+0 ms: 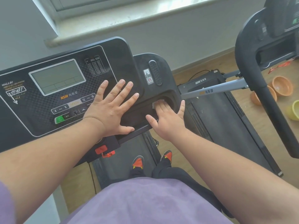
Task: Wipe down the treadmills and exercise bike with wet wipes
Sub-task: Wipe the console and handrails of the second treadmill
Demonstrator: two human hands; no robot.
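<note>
I stand on a black treadmill whose console point(53, 81) fills the left of the view, with a grey screen and buttons. My left hand point(111, 109) lies flat on the console's right part, fingers spread, holding nothing. My right hand point(168, 118) presses a white wet wipe point(159, 102) into the recessed cup holder on the console's right wing point(155, 65); the fingers cover most of the wipe. A second treadmill point(215, 113) stands to the right, and a third machine's black handlebar and console point(258, 50) is at the far right.
A red safety key point(103, 151) hangs below the console. Orange bowls point(281, 85) and a yellow-green cup point(293, 110) lie on the wooden floor at the right. A wall and window sill point(129, 18) are straight ahead. My orange shoes point(138, 162) rest on the belt.
</note>
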